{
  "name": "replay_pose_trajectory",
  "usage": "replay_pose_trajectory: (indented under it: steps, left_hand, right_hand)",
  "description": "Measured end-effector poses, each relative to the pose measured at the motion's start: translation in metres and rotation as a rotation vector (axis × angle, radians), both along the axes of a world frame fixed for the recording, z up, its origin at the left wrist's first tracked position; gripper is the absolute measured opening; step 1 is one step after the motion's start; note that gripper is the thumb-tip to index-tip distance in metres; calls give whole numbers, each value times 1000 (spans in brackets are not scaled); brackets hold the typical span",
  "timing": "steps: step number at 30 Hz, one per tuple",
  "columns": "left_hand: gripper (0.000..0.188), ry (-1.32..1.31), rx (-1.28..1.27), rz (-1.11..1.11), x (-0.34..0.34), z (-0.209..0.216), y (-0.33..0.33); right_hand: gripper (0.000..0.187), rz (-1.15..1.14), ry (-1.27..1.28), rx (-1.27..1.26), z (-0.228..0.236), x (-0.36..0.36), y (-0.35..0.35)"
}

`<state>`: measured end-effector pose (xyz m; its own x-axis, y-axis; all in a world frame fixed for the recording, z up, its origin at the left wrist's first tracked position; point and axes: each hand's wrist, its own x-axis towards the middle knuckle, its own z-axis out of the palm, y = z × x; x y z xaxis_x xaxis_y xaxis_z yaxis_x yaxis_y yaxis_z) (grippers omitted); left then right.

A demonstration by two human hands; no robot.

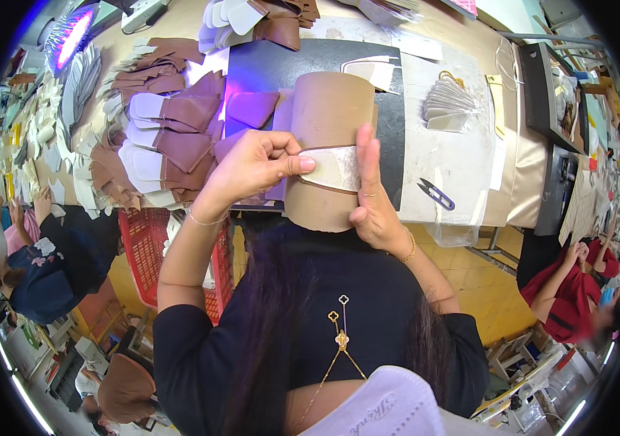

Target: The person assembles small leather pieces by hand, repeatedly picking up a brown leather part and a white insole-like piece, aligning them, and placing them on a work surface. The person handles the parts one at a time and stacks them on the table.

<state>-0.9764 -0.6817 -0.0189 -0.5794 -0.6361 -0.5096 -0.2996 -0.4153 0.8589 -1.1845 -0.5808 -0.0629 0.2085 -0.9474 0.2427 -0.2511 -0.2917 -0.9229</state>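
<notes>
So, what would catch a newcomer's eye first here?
Probably the big tan cylinder in the middle, with a pale piece lying across it, the left hand at that piece's left end and the right hand at its right. After that, the glowing lamp at upper left and the red basket behind the left forearm.

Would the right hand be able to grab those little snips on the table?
Probably yes: the snips lie uncovered to the right of the right hand, and nothing seems to block them. It would just have to leave the tan curved block.
</notes>
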Motion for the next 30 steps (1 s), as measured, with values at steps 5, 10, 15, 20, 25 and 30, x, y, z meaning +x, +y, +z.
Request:
replay_pose_trajectory:
  steps: [5,10,15,20,25,30]
  left_hand:
    - [31,30,-36,40,1,3,4]
    - [23,91,-232,23,-12,11,7]
    - [17,-44,-459,401,22,8,-6]
    - [25,-792,-900,146,66,-35,6]
    - [28,-878,-992,160,62,-66,30]
    - [25,-891,-999,191,57,-63,27]
  right_hand:
    - [87,-223,-513,407,5,-20,15]
    - [71,-204,-401,243,32,-42,-13]
    - [32,-363,-484,85,42,-57,-84]
    - [25,-490,-244,191,-14,-83,-152]
    - [29,-555,194,204,-49,-68,-155]
    - [30,-732,585,-222,-43,-74,-129]
